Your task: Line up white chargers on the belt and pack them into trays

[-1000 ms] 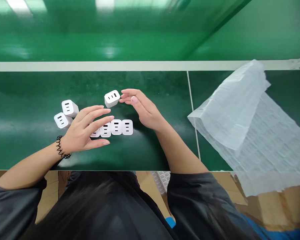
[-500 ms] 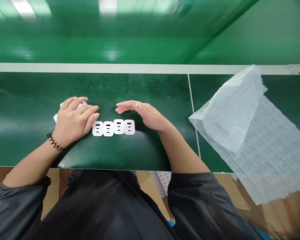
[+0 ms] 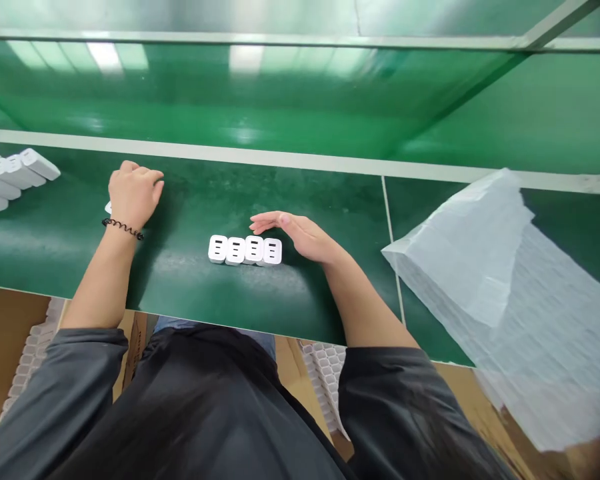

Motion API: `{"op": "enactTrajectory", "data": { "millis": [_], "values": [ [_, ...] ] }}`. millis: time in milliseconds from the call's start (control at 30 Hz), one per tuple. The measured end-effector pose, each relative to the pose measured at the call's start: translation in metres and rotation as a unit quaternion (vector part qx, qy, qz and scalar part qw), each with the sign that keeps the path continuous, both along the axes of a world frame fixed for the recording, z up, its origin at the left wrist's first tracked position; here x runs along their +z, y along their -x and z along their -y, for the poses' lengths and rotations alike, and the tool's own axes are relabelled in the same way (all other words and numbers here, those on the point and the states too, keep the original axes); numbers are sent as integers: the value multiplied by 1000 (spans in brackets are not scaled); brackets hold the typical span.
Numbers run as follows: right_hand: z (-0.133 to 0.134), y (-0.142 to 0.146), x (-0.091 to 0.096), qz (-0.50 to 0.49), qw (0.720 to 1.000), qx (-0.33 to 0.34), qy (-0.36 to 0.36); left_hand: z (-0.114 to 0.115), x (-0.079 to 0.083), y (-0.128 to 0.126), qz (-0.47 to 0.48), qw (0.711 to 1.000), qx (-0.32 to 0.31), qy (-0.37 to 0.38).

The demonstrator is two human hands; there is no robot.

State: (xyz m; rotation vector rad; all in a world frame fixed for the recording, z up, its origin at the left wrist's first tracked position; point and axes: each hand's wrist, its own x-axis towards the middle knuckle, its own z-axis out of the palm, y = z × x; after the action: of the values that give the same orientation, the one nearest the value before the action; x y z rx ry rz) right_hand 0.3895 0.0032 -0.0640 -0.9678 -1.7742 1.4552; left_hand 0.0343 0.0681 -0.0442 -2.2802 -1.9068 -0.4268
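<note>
A row of several white charger plugs stands side by side on the green belt, port faces toward me. My right hand is open with fingers stretched flat, its edge close against the right end and back of that row. My left hand, with a black coil band at the wrist, reaches far to the left. Its fingers are curled down over a white charger, of which only a small edge shows under the palm.
More white chargers lie in a group at the far left edge. A large white foam sheet covers the belt on the right. A pale rail runs along the belt's far side. White trays sit below the near edge.
The loose charger by my right hand is gone from view. My left hand closed over the two loose chargers and moved away to the left. The view swung left, showing another group.
</note>
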Motion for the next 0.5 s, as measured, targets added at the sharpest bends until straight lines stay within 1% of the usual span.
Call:
{"op": "enactTrajectory", "data": {
  "millis": [67, 167, 233, 333, 400, 433, 467, 500],
  "values": [
    [-1, -1, 0, 12, 1000, 5, -1, -12, -4, 27, 21, 999, 24, -4],
    [-2, -1, 1, 22, 1000, 8, 2, -29, -7, 72, 69, 997, 37, -21],
    [-2, -1, 2, 32, 999, 5, 5, -36, -3, 103, 80, 996, 35, -36],
    [-2, -1, 5, 52, 999, 8, -2, -34, 10, 140, 83, 995, 24, -58],
    [-2, -4, 9, 69, 997, 30, -14, -27, 20, 149, 81, 993, 20, -86],
    [-2, -6, 11, 79, 995, 50, -21, -21, 25, 146, 81, 991, 20, -109],
    [-2, -9, 14, 91, 993, 73, -27, -14, 30, 137, 83, 988, 16, -132],
    [-1, -12, 17, 105, 989, 99, -33, -6, 33, 121, 86, 985, 6, -151]
  ]
}}
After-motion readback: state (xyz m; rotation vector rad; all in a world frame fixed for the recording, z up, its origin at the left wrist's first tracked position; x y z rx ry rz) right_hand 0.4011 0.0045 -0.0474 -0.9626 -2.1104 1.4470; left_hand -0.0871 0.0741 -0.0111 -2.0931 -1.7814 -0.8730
